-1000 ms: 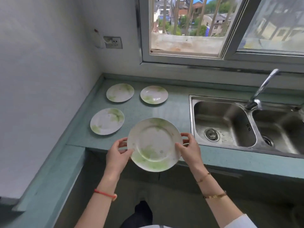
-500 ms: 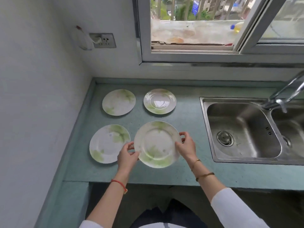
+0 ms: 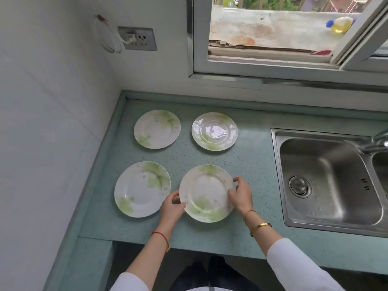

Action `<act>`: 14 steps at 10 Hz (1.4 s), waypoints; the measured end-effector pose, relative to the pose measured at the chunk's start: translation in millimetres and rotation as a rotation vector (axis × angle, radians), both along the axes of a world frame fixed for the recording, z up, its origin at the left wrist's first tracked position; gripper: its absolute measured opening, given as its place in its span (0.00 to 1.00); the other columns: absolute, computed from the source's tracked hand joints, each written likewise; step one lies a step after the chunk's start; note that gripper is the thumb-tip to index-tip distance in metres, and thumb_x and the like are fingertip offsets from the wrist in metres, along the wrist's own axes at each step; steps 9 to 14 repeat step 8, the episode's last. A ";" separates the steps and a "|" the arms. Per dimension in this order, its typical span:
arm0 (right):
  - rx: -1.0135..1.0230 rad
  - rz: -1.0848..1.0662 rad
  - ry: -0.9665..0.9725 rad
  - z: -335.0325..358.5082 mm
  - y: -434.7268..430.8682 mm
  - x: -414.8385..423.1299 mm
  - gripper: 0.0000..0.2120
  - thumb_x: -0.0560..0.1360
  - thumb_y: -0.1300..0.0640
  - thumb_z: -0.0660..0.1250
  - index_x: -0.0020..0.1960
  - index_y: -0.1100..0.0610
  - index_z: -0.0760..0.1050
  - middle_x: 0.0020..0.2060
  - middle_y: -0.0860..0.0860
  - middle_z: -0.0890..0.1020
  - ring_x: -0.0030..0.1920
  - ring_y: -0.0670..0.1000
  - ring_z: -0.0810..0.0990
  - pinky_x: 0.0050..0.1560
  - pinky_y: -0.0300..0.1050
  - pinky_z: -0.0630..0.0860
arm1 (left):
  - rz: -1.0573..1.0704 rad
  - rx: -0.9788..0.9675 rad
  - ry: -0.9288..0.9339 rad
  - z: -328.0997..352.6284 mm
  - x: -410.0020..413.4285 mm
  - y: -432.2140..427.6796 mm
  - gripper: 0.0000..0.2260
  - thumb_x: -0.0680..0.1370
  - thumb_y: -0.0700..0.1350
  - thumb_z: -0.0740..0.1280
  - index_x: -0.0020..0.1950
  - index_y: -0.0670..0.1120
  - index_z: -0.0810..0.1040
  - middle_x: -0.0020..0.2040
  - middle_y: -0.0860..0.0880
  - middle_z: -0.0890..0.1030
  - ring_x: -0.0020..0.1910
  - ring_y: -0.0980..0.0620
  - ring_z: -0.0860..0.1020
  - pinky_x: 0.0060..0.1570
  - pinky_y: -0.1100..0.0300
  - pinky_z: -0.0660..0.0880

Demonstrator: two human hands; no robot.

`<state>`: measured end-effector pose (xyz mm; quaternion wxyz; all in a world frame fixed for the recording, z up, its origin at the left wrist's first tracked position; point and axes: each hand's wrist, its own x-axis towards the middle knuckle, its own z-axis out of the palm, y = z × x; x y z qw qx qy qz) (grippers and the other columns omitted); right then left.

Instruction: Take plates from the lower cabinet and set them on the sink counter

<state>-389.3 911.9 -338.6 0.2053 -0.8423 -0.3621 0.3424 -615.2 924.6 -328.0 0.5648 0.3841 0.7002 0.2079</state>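
On the green counter [image 3: 255,171], three plates [image 3: 157,129] are laid out. The fourth plate [image 3: 206,193], held higher a moment ago, has been brought down at the front beside them. Its edges are gripped by curled fingers of the left hand [image 3: 172,206] and right hand [image 3: 241,195].

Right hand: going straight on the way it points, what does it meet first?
Likely the far right plate. The right hand, gripping the rim of the near plate, points away and slightly left; only bare counter lies between.
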 end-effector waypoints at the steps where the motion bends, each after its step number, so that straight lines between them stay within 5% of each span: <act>1: -0.011 0.005 -0.012 -3.0 -1.0 -0.5 0.18 0.73 0.62 0.64 0.62 0.56 0.70 0.54 0.57 0.76 0.52 0.57 0.76 0.50 0.52 0.77 | -0.016 -0.003 -0.006 -1.8 1.1 -0.3 0.21 0.72 0.32 0.67 0.58 0.54 0.77 0.50 0.54 0.81 0.53 0.49 0.81 0.51 0.50 0.83; 6: 0.013 -0.001 0.009 -9.9 -5.5 3.6 0.18 0.74 0.60 0.65 0.63 0.57 0.70 0.56 0.57 0.75 0.55 0.57 0.75 0.56 0.54 0.76 | -0.075 0.014 0.000 -3.0 1.5 -1.8 0.26 0.74 0.34 0.68 0.71 0.48 0.72 0.61 0.49 0.80 0.47 0.59 0.79 0.55 0.51 0.81; 7: 0.027 -0.047 0.020 -1.7 -11.1 6.5 0.18 0.76 0.57 0.65 0.65 0.58 0.70 0.55 0.59 0.77 0.56 0.58 0.76 0.58 0.55 0.75 | -0.118 0.030 0.072 2.8 -1.8 -4.7 0.28 0.76 0.38 0.69 0.75 0.46 0.67 0.68 0.48 0.76 0.49 0.59 0.78 0.41 0.69 0.75; 8: 0.125 -0.144 0.067 8.8 -14.0 9.4 0.18 0.77 0.56 0.64 0.66 0.58 0.70 0.53 0.58 0.77 0.55 0.58 0.76 0.58 0.56 0.75 | -0.097 0.102 0.097 14.3 -9.2 -8.4 0.26 0.77 0.41 0.69 0.75 0.46 0.67 0.71 0.49 0.74 0.55 0.56 0.76 0.38 0.73 0.68; 14: 0.125 -0.144 0.067 8.8 -14.0 9.4 0.18 0.77 0.56 0.64 0.66 0.58 0.70 0.53 0.58 0.77 0.55 0.58 0.76 0.58 0.56 0.75 | -0.097 0.102 0.097 14.3 -9.2 -8.4 0.26 0.77 0.41 0.69 0.75 0.46 0.67 0.71 0.49 0.74 0.55 0.56 0.76 0.38 0.73 0.68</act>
